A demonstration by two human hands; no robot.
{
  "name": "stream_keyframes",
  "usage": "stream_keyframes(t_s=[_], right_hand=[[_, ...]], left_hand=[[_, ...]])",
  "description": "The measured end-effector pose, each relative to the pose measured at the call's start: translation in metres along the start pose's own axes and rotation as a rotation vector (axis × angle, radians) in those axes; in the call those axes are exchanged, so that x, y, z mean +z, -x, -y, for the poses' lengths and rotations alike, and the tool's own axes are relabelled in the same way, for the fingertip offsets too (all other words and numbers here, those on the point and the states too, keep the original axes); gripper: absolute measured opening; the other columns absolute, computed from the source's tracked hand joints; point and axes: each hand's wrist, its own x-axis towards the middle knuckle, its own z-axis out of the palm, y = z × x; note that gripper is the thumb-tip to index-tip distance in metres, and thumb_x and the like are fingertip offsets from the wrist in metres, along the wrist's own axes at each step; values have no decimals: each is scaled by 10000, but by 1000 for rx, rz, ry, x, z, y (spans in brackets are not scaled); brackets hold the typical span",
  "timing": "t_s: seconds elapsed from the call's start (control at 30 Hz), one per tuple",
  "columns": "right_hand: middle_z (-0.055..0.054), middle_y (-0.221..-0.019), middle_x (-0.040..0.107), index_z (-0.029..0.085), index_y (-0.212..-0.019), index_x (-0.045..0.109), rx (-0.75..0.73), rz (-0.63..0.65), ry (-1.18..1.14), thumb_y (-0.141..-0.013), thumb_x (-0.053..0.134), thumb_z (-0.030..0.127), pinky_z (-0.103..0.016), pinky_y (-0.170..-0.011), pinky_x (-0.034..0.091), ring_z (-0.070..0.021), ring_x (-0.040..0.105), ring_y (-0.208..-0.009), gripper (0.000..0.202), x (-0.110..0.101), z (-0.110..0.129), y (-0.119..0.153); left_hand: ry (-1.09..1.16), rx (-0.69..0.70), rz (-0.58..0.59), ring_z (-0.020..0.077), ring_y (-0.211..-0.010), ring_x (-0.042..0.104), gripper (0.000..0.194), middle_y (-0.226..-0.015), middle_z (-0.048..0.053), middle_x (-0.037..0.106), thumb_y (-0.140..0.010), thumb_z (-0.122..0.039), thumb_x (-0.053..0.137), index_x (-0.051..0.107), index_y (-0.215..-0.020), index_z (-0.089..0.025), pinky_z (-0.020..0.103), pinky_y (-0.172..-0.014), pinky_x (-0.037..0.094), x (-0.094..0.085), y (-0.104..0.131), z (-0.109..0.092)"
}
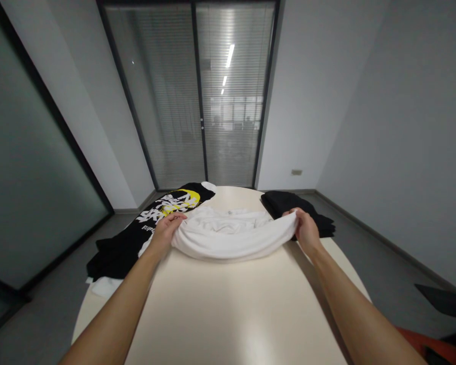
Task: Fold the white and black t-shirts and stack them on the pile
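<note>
Fingers of the left hand point(164, 234), beside a black garment point(119, 248) with white and yellow print, pinch the left end of a white garment point(230, 246). It stretches, bunched, over the far half of the pale table point(213, 309), near edge sagging. The right hand point(307, 232) holds the other end in its fingers, just beside folded black clothes point(287, 203).

The cloth point(231, 244) is plain white and soft, drawn out sideways, one end in the left hand point(167, 230), the other in the right hand point(306, 230). Its near side sags in a smooth, rounded fold, with wrinkles bunched behind, over the far half of the table point(220, 309).
</note>
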Motion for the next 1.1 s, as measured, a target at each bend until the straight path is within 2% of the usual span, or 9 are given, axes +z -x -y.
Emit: stream_keyframes(t_s=[0.1,0.23,0.33,0.43,0.6,0.73,0.9,1.1], right_hand=[[-46,-730,660,257,-824,437,108,2,-213,-793,453,550,-327,-583,473,-250,642,-727,295,0,9,1],[-34,-656,573,271,-752,359,66,42,-205,-770,428,632,-360,-611,464,-256,600,-693,368,-3,19,3],[-7,-574,451,275,-706,329,54,97,-223,-760,440,642,-364,-585,434,-239,529,-616,387,-5,26,7],[17,-506,350,277,-662,343,115,206,-288,-758,487,566,-342,-532,378,-211,453,-539,337,-3,35,13],[42,-421,313,261,-646,444,192,394,-314,-777,513,495,-296,-484,298,-157,339,-450,277,0,40,20],[63,-387,322,246,-640,452,223,513,-201,-795,536,551,-258,-425,236,-120,277,-393,353,-4,34,21],[41,-453,509,186,-773,590,260,693,-42,-818,544,521,-220,-375,217,-96,338,-349,341,-9,29,20],[-16,-496,610,112,-848,709,305,883,84,-877,484,535,-228,-398,339,-113,443,-379,481,-10,33,23]], left_hand=[[95,-71,-6,202,-670,626,362,-664,12,650,-662,-471,728,648,-876,-191,297,-646,447,1,1,-5],[133,-64,21,176,-584,573,292,-529,-50,469,-678,-434,692,609,-850,-212,285,-600,434,-1,4,-11],[162,-113,131,145,-499,495,255,-473,-75,371,-678,-415,701,602,-801,-215,261,-539,389,-1,8,-13],[133,-189,276,105,-415,384,273,-435,-88,346,-654,-426,724,604,-753,-202,240,-479,311,-1,11,-14],[11,-282,496,89,-410,348,309,-418,-86,367,-667,-466,732,631,-750,-186,225,-470,250,0,16,-16],[-162,-318,663,107,-462,430,315,-489,-41,504,-673,-477,714,679,-764,-177,234,-494,271,2,20,-21],[-321,-354,830,113,-474,461,347,-541,-11,609,-713,-509,724,687,-794,-174,232,-494,296,8,24,-30],[-435,-410,936,120,-488,501,342,-599,10,676,-714,-507,758,704,-783,-176,223,-494,346,13,26,-27]])
